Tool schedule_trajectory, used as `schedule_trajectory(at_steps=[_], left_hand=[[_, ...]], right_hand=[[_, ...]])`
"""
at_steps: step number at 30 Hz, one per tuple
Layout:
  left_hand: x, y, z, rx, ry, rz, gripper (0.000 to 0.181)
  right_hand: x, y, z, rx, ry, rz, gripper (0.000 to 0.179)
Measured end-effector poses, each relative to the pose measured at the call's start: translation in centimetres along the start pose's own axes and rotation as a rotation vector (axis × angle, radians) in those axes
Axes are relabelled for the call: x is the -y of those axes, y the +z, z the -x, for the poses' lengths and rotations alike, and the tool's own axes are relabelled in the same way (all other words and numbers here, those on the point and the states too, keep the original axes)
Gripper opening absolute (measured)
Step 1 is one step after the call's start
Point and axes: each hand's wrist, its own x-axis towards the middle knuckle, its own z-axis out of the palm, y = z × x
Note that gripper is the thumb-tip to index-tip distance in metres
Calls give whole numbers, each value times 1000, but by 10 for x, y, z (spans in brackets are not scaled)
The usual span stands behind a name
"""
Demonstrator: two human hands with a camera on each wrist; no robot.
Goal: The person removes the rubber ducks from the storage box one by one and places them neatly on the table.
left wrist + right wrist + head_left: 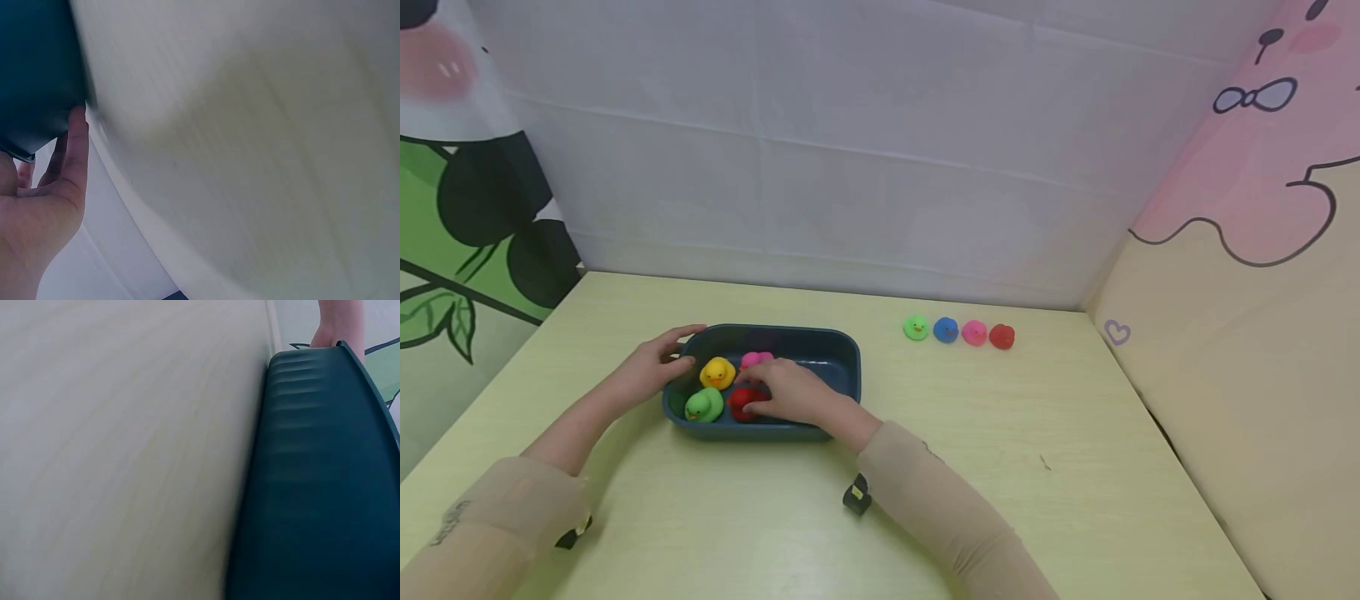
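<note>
A dark teal plastic tray (838,354) lies on the table, holding a yellow rubber duck (717,373), a green one (704,405), a pink one (756,359) and a red rubber duck (741,403). My left hand (651,367) grips the tray's left end, thumb over the rim. In the left wrist view that hand (53,187) has its fingers along the outer wall. Reaching in over the front rim, my right hand (793,392) pinches the red duck between thumb and fingers and partly covers the pink one. The right wrist view shows the tray's outer side (319,475), hiding the right hand.
Right of the tray, toward the back of the table (1075,417), stands a row of small ducks: green (916,327), blue (946,330), pink (974,332) and red (1002,337). A white cloth (850,167) hangs behind, with printed panels at both sides.
</note>
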Motion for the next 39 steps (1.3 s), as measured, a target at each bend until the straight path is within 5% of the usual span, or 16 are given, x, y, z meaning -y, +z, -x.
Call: schedule_trajectory(at_steps=[23,39], left_hand=[[-7,0,2,10,14,-3,55],[-3,0,0,5,-3,-14,55]], right_hand=[[1,5,-5,-7,-11,92,30],[-3,-12,7,-47,-11,61,33]])
